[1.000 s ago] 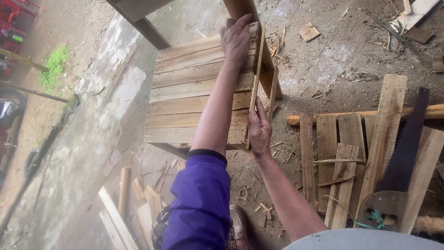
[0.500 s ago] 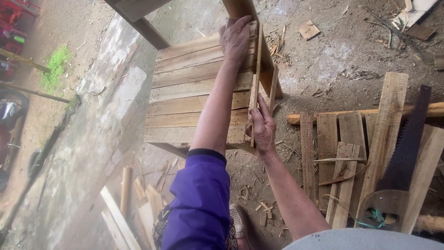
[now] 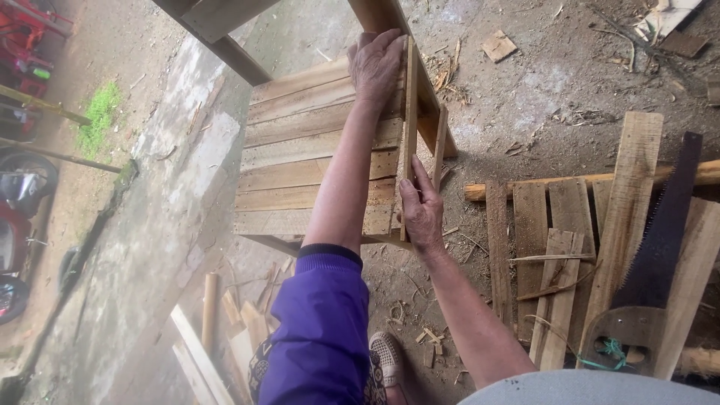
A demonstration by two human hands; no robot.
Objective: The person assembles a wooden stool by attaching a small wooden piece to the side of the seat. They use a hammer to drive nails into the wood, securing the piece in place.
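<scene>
A thin wooden strip (image 3: 409,135) stands on edge along the right side of a slatted wooden panel (image 3: 300,161), pale and rough-sawn, running from the panel's far end toward its near edge. The left hand (image 3: 377,64) lies flat over the far end of the strip and panel, fingers spread; its grip is open, pressing rather than clasping. The right hand (image 3: 421,210) has its grip pinched on the strip near the panel's near end, thumb and fingers against the strip's sides. A second strip (image 3: 440,146) leans just right of the first. The panel's support underneath is hidden. Well right of the panel, loose planks (image 3: 559,247) lie on the dirt floor (image 3: 540,82), with a hand saw (image 3: 660,247) across them, its handle partly cut off. Left of the panel, a red machine (image 3: 22,45) is blurred.
</scene>
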